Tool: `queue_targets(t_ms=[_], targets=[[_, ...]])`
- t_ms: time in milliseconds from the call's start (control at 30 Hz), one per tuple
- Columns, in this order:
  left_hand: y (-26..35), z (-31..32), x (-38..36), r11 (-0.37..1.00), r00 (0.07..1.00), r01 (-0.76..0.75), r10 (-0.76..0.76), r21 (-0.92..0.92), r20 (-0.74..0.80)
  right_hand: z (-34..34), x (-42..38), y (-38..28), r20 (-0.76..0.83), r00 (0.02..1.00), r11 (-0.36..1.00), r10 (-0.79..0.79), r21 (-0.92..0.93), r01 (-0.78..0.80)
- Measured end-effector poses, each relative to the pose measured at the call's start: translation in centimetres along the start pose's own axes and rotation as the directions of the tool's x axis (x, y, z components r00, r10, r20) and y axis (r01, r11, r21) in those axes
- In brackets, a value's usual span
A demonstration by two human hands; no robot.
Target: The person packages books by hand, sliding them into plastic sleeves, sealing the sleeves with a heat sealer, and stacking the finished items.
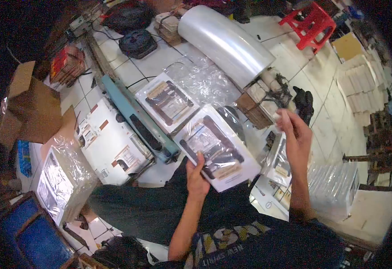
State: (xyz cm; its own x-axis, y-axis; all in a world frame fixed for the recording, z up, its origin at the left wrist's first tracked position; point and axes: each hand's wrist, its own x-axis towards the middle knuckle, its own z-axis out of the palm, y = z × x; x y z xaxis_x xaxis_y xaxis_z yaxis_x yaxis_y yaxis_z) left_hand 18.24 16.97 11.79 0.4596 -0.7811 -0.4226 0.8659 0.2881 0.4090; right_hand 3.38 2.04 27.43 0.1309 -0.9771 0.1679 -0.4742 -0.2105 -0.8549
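Observation:
My left hand (197, 177) grips the lower edge of a flat white box (225, 154) printed with a picture of a vehicle, thumb on top. Clear plastic shines over part of its face and trails off its right side. My right hand (297, 132) is raised to the right of that box, fingers curled together; what they hold, if anything, I cannot make out. A similar printed box (167, 103) lies just beyond, beside a long teal bar-shaped device (135, 119). Crumpled clear film (202, 80) spreads behind both boxes.
A big roll of clear film (225, 40) lies at the back on bundled blocks (254, 110). Wrapped boxes are stacked at left (64, 181) and right (335, 188). An open carton (30, 107) stands far left, a red stool (310, 27) back right, white stacks (361, 85) along the right.

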Motion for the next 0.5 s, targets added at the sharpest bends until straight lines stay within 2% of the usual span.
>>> queue_targets(t_ms=[33,67,133,167,233,267,333,367,400,467,500], targets=[[0.6,-0.3,-0.2,0.999,0.995,0.014,-0.017,0.031,0.098,0.7,0.8,0.3,0.114,0.993,0.995,0.011,0.094,-0.021],[0.9,-0.3,-0.8,0.999,0.998,0.014,-0.017,0.045,0.067,1.3,1.5,0.4,0.226,0.974,0.981,0.01,0.186,-0.053],[1.6,-0.2,-1.7,0.988,0.998,0.032,-0.038,0.152,0.04,3.1,2.4,-0.2,0.538,0.816,0.857,0.21,0.3,-0.418],[1.8,-0.6,-1.9,0.988,0.998,0.039,-0.047,0.153,0.045,4.2,2.3,-0.1,0.53,0.82,0.858,0.215,0.299,-0.418],[1.9,-1.3,-2.2,0.974,0.994,0.007,-0.031,0.228,0.101,6.4,1.9,0.4,0.649,0.761,0.964,-0.014,0.211,-0.162],[1.8,-1.5,-2.5,0.974,0.995,0.009,-0.03,0.228,0.091,6.7,1.8,0.3,0.655,0.755,0.963,-0.01,0.209,-0.169],[1.9,-1.6,-2.5,0.987,0.999,0.029,-0.033,0.16,0.022,7.3,1.7,-0.3,0.576,0.817,0.993,0.014,0.087,-0.079],[2.1,-1.6,-2.4,0.987,0.999,0.029,-0.032,0.16,0.018,7.1,1.7,-1.0,0.511,0.86,0.999,0.01,0.039,-0.035],[2.1,-1.6,-2.3,0.981,0.999,0.025,-0.029,0.194,0.02,7.5,1.5,-0.5,0.514,0.858,0.999,0.014,0.034,-0.036],[1.9,-1.5,-2.4,0.975,0.999,0.031,-0.038,0.222,0.027,8.1,1.5,0.9,0.275,0.953,0.968,-0.127,0.245,0.058],[1.9,-1.4,-2.2,0.976,0.998,0.028,-0.038,0.216,0.043,7.9,1.9,0.6,0.193,0.979,0.956,-0.064,0.292,0.005]])
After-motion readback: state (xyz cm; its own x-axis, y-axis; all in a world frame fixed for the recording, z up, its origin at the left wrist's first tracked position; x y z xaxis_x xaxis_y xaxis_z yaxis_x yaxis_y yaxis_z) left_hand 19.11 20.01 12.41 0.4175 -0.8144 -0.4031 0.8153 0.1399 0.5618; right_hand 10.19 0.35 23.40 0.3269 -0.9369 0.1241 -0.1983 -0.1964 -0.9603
